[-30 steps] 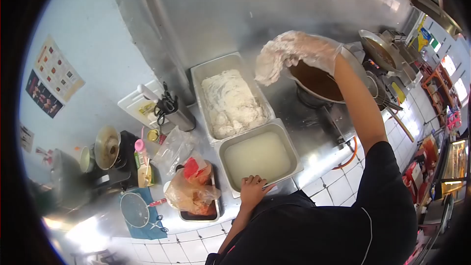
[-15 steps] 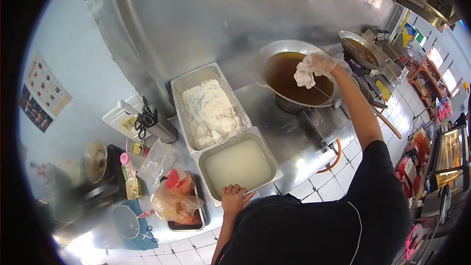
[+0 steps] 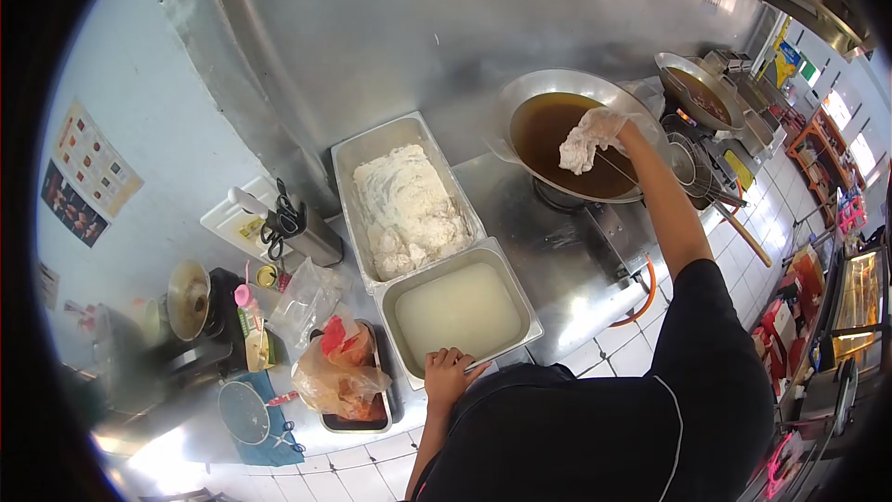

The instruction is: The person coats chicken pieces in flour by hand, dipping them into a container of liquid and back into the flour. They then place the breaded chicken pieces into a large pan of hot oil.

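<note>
My right hand (image 3: 609, 126), in a clear plastic glove, is closed round a white flour-coated piece of food (image 3: 580, 150), probably meat. It hangs above the wok (image 3: 641, 110) of brown oil (image 3: 544, 130). A thin metal rod (image 3: 613, 165) slants down beside it, partly hidden by my arm. My bare left hand (image 3: 447, 376) grips the near rim of a metal pan (image 3: 531, 323) filled with cloudy pale liquid (image 3: 460, 309). Beyond that pan lies a second metal pan (image 3: 339, 167) holding white flour (image 3: 409, 195) with lumps at its near end.
Left of the pans, a bagged lot of reddish food (image 3: 339, 376) sits in a tray. A holder (image 3: 314, 240) with scissors (image 3: 285, 214) and a sieve (image 3: 244, 412) stand nearby. A second wok (image 3: 697, 98) and strainers (image 3: 692, 167) are at the right. An orange hose (image 3: 648, 302) hangs at the counter edge.
My right hand and the coated piece have shifted slightly within the space above the oil. The camera view has turned a little. My left hand stays on the pan rim.
</note>
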A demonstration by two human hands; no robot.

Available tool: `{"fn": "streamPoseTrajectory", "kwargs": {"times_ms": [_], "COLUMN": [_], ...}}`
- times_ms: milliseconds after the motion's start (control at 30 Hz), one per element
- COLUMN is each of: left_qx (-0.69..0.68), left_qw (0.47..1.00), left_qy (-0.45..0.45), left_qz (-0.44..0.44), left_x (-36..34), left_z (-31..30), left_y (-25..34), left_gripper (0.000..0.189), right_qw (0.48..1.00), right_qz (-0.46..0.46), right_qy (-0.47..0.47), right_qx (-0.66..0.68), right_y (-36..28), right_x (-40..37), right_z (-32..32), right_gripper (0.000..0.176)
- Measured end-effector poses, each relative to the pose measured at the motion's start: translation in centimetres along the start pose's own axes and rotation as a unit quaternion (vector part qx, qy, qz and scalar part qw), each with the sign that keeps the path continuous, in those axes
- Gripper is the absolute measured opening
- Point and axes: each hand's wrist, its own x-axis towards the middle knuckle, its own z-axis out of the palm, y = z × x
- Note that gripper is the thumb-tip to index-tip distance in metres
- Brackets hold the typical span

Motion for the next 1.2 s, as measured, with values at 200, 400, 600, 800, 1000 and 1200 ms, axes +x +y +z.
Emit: {"fn": "streamPoseTrajectory", "kwargs": {"times_ms": [200, 400, 600, 800, 1000, 1200], "left_qx": [0.000, -0.011, -0.017, -0.035, -0.029, -0.019], "left_qw": [1.000, 1.000, 1.000, 0.999, 0.999, 0.999], "left_qy": [0.000, -0.012, -0.016, -0.022, -0.033, -0.028], "left_qz": [0.003, 0.001, -0.006, -0.015, 0.014, 0.037], "left_x": [-0.2, -0.3, -0.1, -0.8, -0.4, -0.6], "left_z": [0.4, 0.8, 0.0, 0.8, 0.0, 0.6], "left_y": [-0.2, -0.5, -0.8, -1.3, -1.7, -2.3], "left_gripper": [0.035, 0.035, 0.033, 0.038, 0.041, 0.041], "right_qw": [0.964, 0.968, 0.984, 0.902, 0.974, 0.980], "right_qz": [0.212, 0.116, -0.038, -0.232, -0.137, 0.031], "right_qy": [0.149, 0.219, 0.131, 0.038, -0.029, -0.197], "right_qx": [-0.060, -0.021, 0.115, -0.362, -0.179, -0.011], "right_y": [-5.4, -19.2, -33.3, -29.2, -25.0, -28.1], "right_x": [1.3, 4.9, 7.9, 19.3, 26.2, 26.4], "right_z": [2.5, -3.1, 2.6, 24.5, 29.9, 25.2], "right_gripper": [0.033, 0.039, 0.030, 0.022, 0.026, 0.041]}}
